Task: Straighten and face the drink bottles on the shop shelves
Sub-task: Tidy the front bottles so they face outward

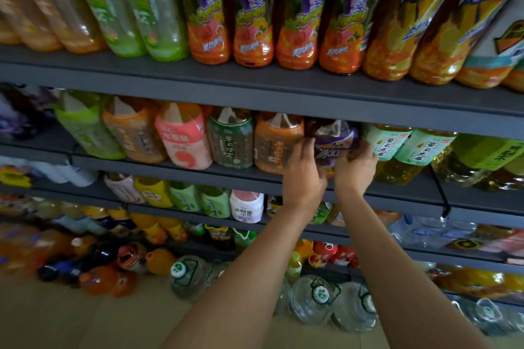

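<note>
— Where are your hands?

— Both reach up to the second shelf [226, 176]; my left hand [303, 176] curls round the left side of a purple-labelled bottle [333, 140], my right hand [354, 170] grips its right side, so I hold it between them

— Where does that bottle stand?

— At the front of the shelf, between an orange-labelled bottle [276, 142] on its left and a pale green tea bottle [387, 142] on its right; it looks tilted, though blur hides how far

— And beyond?

— The top shelf [170, 76] carries a row of tall iced tea bottles [253, 8], labels facing me; water jugs [314, 299] sit on the floor below
</note>
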